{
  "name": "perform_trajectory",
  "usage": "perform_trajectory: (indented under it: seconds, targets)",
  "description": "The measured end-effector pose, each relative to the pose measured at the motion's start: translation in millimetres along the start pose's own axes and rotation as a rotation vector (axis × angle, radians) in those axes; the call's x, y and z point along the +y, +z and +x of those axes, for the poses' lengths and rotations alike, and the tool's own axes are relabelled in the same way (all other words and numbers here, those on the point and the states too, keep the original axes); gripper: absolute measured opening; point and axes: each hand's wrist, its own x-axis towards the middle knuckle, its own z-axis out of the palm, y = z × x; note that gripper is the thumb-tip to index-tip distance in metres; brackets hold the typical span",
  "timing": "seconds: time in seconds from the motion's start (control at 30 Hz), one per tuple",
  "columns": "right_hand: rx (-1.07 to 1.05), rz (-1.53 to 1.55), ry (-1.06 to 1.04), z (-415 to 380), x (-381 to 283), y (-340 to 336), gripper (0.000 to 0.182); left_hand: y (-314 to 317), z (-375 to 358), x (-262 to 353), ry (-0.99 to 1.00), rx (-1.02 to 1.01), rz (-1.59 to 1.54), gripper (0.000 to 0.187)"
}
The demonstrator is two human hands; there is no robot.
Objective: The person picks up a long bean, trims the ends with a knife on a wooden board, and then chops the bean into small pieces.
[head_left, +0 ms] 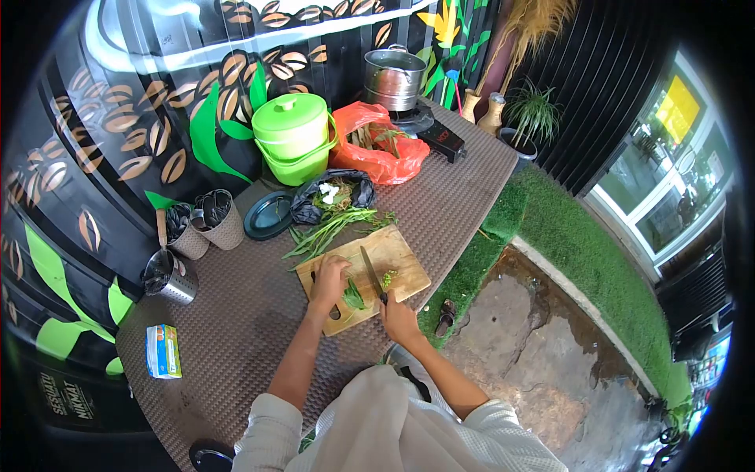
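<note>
A flat, bright green leaf (353,296) lies on the pale wooden cutting board (407,258), partly hidden under the left grip (333,277); its visible end is broad and darker than the small heap of chopped green bits (388,278) across the blade from it. The left grip is curled downward over the board; I cannot tell how firmly, if at all, its fingers pinch the leaf. The right grip (399,318) is closed around the dark handle of 1 knife (371,269), whose blade lies between leaf and bits, tip pointing away from the person.

Loose green stems (334,234) sprawl beside the board's far left edge, crowding that side. Behind them are a black plastic bag (356,189) with tangled greenery and white scraps, and a dark round plate (268,214). Farther back on the brown woven surface (236,291) stand a lime-green lidded bucket (291,138), an open red-orange bag (401,164) of leafy matter, and a metal pot (392,82) over a black stove (442,141). To the left are 2 woven holders (223,224), 1 perforated metal canister (179,285) and a blue-and-yellow packet (163,352).
</note>
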Motion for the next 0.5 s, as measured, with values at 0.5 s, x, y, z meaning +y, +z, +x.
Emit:
perform_trajectory:
  seconds: [0.5]
  targets:
    - [-0.004,-0.018,0.029,-9.9,4.3,5.1,0.029,-11.5,12.9,22.2,0.138,-0.037,-0.107,0.003]
